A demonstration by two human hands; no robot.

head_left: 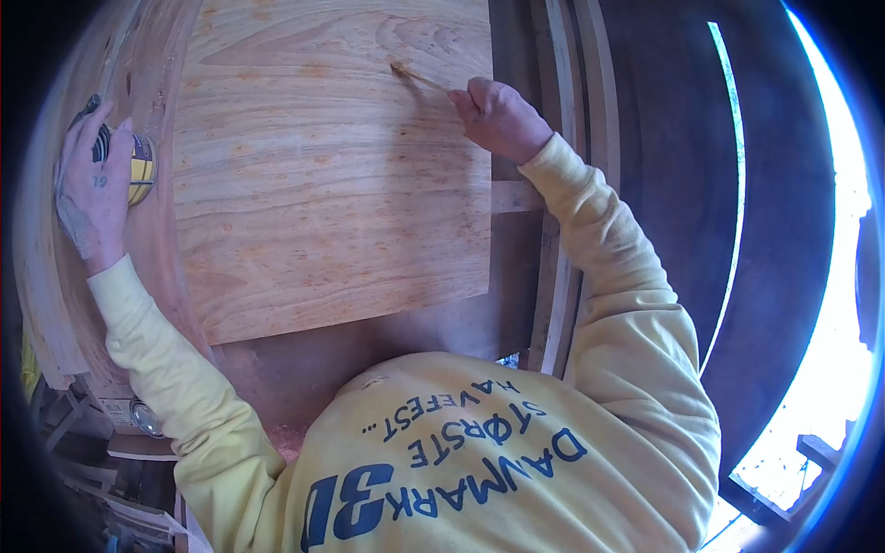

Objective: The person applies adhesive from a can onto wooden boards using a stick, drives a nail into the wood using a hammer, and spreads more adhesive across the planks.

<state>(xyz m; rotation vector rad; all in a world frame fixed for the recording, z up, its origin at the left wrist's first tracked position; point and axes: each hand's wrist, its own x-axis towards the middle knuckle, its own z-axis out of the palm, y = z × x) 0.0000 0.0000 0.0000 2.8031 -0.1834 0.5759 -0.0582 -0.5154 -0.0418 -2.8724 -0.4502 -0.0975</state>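
Note:
A large light plywood panel (332,184) with wavy grain lies before me. Above its upper right part, my right hand (502,118) is closed around the end of a thin wooden stick (422,78), whose darker tip points left at the panel's surface. At the far left, my left hand (96,180) rests over a yellow and dark can (141,170), its fingers wrapped round the top and side. Part of the can is hidden by the hand.
Long boards (55,276) run along the left side. Upright wooden beams (560,276) stand right of the panel, with a dark curved surface (673,184) beyond. Pieces of scrap wood (120,502) lie at the lower left, near a round metal object (145,417).

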